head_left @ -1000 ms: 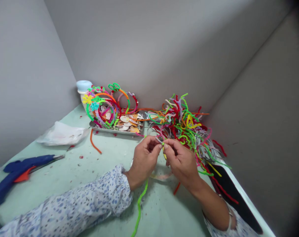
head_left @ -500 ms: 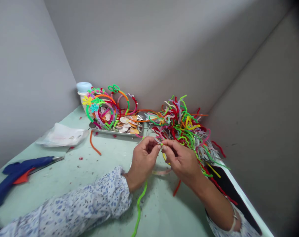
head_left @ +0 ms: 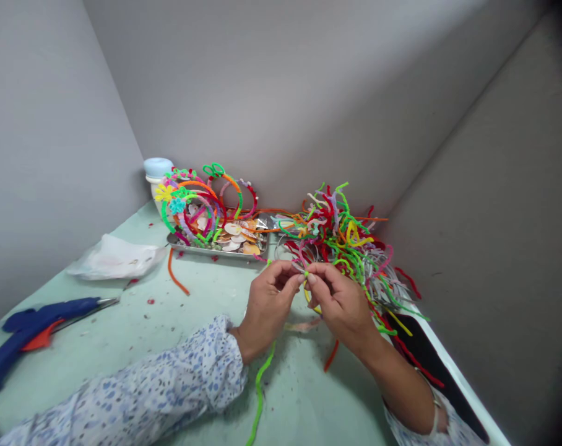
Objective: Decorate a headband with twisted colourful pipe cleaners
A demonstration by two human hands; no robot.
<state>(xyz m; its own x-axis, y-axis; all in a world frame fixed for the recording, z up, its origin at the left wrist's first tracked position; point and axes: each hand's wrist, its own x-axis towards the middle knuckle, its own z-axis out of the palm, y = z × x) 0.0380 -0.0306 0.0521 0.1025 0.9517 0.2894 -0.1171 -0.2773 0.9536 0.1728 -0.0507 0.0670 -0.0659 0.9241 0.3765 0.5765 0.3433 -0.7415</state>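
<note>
My left hand (head_left: 268, 305) is closed in a pinch on a thin grey band (head_left: 299, 267), most of it hidden by the fingers. Fingertip to fingertip with it, my right hand (head_left: 348, 306) pinches a small bright green piece of pipe cleaner (head_left: 307, 273) against the band. A long green pipe cleaner (head_left: 259, 390) hangs below my left wrist toward the table's front; whether it joins the pinched piece is hidden. Under the hands lie a pale pink pipe cleaner (head_left: 302, 325) and a short orange one (head_left: 331, 356).
A metal tray (head_left: 216, 251) holds decorated headbands (head_left: 200, 204) and flat cutouts (head_left: 237, 235). Right of it is a heap of coloured pipe cleaners (head_left: 346, 229). A blue glue gun (head_left: 39, 322), a plastic packet (head_left: 118, 257) and a blue-lidded container (head_left: 157, 168) are at left.
The hands stay pinched together at nearly the same spot. The green piece between the fingertips shows slightly more, and the whole view has shifted a little.
</note>
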